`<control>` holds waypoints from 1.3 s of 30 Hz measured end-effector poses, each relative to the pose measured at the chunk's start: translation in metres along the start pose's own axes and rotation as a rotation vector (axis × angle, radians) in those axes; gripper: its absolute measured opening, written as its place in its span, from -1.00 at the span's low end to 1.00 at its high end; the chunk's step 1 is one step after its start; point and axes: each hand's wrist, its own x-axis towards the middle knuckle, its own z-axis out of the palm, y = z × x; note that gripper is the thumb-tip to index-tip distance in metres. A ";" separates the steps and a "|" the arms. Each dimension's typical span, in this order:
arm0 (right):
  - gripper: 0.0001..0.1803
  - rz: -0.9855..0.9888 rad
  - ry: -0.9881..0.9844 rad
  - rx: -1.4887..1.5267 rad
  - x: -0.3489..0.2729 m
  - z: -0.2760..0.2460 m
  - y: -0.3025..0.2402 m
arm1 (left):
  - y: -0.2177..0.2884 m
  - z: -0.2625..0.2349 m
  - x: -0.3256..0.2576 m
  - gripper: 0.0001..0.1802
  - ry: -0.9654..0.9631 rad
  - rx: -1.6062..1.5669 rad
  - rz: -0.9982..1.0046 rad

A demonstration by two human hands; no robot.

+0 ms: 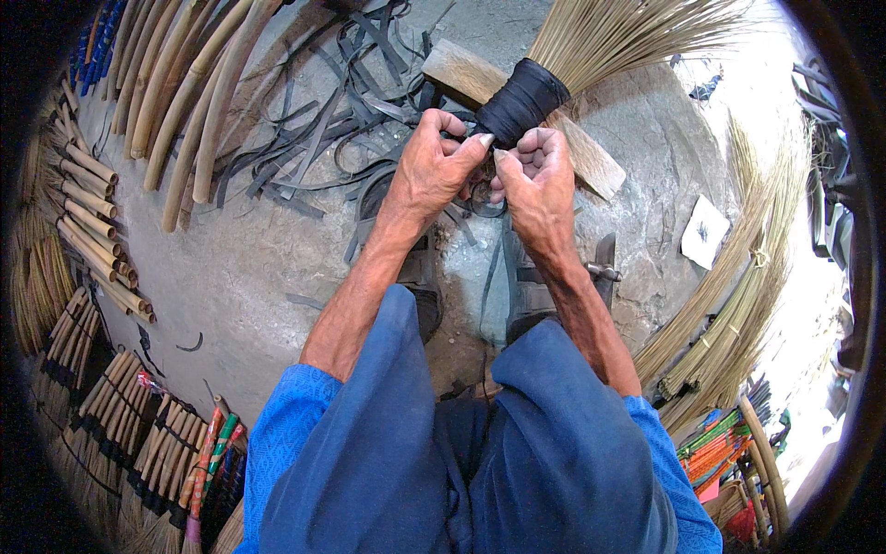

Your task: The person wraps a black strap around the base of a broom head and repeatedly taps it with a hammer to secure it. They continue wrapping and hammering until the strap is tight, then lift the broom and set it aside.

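A broom head of fine straw-coloured bristles [628,42] points away to the upper right. Black strip binding [521,100] wraps its neck tightly, and this wrapped part rests across a wooden block [591,157]. At the near end of the wrapping, my left hand [432,164] pinches the black strip between thumb and bent fingers. Close beside it, my right hand [538,185] is closed in a similar pinch at the same end, fingers curled. The fingertips nearly meet and hide most of the strip between them.
Loose black strips [323,129] lie tangled on the floor at the left. Bamboo poles [198,92] and cut bamboo pieces [92,222] line the left side. Finished brooms [115,388] stand lower left. Long bristle bundles [738,323] and a white paper [706,231] lie right.
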 end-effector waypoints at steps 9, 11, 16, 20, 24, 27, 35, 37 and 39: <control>-0.64 0.033 0.015 -0.039 0.002 -0.001 -0.002 | -0.004 0.002 -0.002 -0.51 0.096 0.233 0.151; -0.62 0.053 0.017 -0.051 0.004 -0.003 0.000 | -0.003 0.005 -0.004 -0.60 0.203 0.487 0.343; -0.58 0.004 0.065 -0.220 0.011 -0.005 0.013 | 0.002 0.012 -0.015 -0.67 0.222 0.579 0.553; -0.57 0.003 0.085 -0.264 0.014 -0.008 0.017 | 0.002 0.019 -0.023 -0.63 0.238 0.652 0.558; -0.59 -0.032 0.089 -0.349 0.010 -0.007 0.005 | -0.003 0.022 -0.021 -0.69 0.262 0.670 0.667; -0.61 -0.136 0.065 -0.504 0.005 -0.004 -0.011 | -0.007 0.019 -0.018 -0.73 0.259 0.639 0.671; -0.65 -0.632 -0.114 -0.908 0.008 0.003 -0.041 | -0.005 0.015 -0.018 -0.73 0.250 0.499 0.569; -0.68 -0.654 -0.162 -0.952 0.010 0.005 -0.046 | -0.005 0.016 -0.018 -0.76 0.270 0.481 0.567; -0.69 -0.686 -0.205 -0.957 0.013 0.006 -0.050 | -0.005 0.016 -0.017 -0.78 0.279 0.454 0.546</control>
